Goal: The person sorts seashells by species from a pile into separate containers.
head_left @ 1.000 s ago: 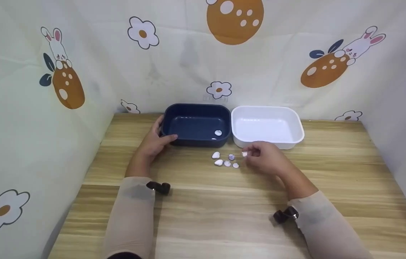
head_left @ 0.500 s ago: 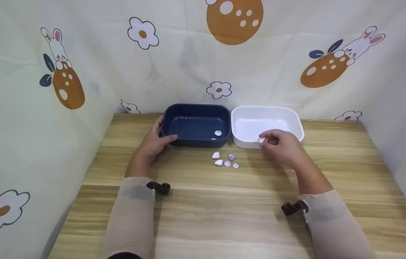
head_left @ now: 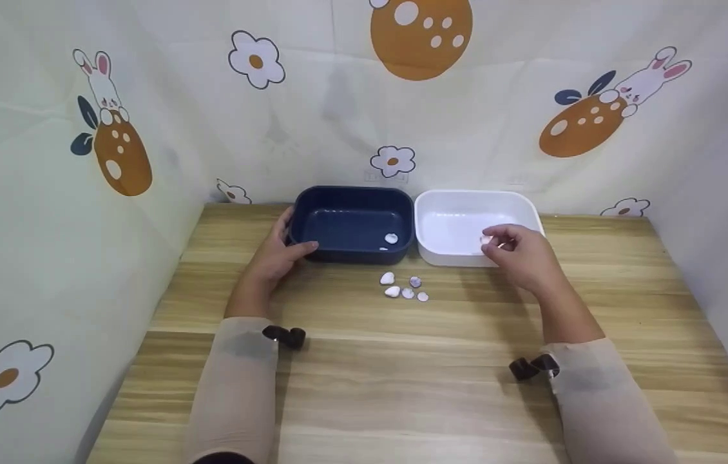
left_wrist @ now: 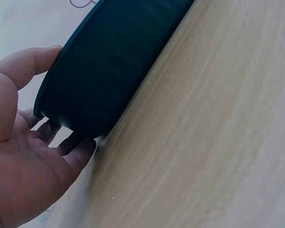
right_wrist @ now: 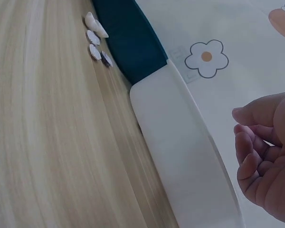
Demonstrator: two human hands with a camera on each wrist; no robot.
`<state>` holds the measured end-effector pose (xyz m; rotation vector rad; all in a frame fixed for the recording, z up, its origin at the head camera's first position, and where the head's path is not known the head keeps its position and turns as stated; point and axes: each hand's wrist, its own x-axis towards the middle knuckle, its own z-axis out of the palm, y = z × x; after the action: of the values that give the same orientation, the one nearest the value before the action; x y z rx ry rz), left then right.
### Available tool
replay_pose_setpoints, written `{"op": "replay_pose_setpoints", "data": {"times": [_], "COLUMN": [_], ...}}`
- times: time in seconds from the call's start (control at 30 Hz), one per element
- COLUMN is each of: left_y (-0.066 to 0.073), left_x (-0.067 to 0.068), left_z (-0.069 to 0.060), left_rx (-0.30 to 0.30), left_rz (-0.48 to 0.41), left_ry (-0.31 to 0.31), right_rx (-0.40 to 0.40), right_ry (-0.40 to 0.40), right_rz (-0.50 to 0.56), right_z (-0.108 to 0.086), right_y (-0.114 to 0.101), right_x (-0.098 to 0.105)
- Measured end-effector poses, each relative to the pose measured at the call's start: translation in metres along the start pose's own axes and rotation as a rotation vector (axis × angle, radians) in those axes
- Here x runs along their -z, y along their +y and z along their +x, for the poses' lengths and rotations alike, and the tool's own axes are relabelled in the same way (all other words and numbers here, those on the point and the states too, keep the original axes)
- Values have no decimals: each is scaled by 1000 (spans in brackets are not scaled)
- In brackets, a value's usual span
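My left hand [head_left: 272,256] grips the left end of a dark blue bin [head_left: 357,255], thumb on its front rim and fingers behind the end wall; the left wrist view shows the same hold. Two pale shells, one a whitish seashell [head_left: 391,238], show inside that bin. My right hand [head_left: 522,258] is over the front right of a white bin [head_left: 444,256], thumb and forefinger apart. A small pale seashell [head_left: 484,240] shows by those fingertips, partly hidden. In the right wrist view nothing shows between the thumb [right_wrist: 242,115] and fingers.
Several loose white and greyish seashells [head_left: 392,292] lie on the wooden table [head_left: 364,386] in front of the bins. The two bins stand side by side against a printed curtain [head_left: 312,129]. A small black camera hangs from each sleeve.
My right hand has carried a seashell from beside the loose shells to above the white bin, moving right and away from me; its fingertips have parted. My left hand has stayed still.
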<state>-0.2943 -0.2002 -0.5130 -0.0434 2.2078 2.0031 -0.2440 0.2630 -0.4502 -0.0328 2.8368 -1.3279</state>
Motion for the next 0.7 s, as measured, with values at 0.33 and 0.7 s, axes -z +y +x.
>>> {"op": "replay_pose_setpoints", "data": {"times": [0.33, 0.7], "left_y": [0, 0], "left_x": [-1, 0], "left_z": [0, 1], "left_rx": [2, -8], "left_rz": [-11, -26], "left_ry": [-3, -9], "right_rx": [26, 88], "right_ry": [-6, -82], "right_rz": [-11, 19], "right_z": [0, -2], "right_y": [0, -11], "right_x": [-9, -34]}}
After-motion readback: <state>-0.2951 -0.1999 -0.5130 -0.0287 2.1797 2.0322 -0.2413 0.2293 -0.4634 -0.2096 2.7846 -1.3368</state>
